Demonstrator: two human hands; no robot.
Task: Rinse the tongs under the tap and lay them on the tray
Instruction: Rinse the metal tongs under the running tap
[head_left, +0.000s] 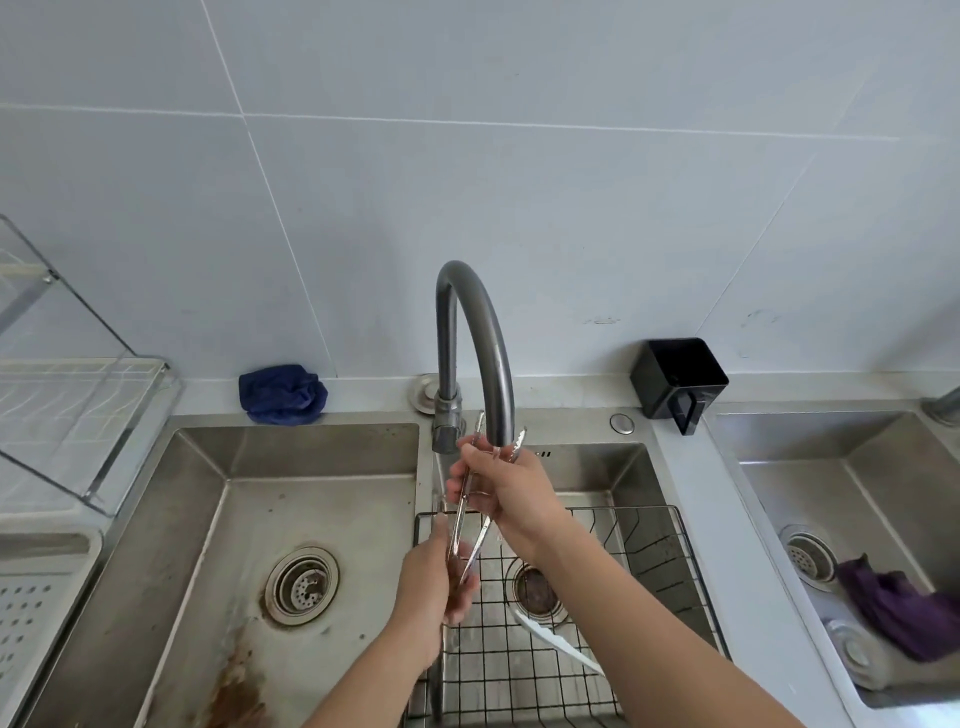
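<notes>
Metal tongs (470, 519) stand nearly upright under the spout of the dark curved tap (480, 332), tips up beside the spout. My right hand (506, 493) grips their upper part, just below the tips. My left hand (434, 587) is closed around the lower hinge end. Water runs down over the tongs. The white perforated tray (31, 597) sits at the far left, apart from both hands.
A black wire basket (649, 545) rests in the middle sink with a white utensil (556, 644) in it. The stained left sink (311, 493) lies beside it. A blue cloth (282, 394), a black cup (678, 378), a clear rack (78, 415) and a purple cloth (898, 608) surround them.
</notes>
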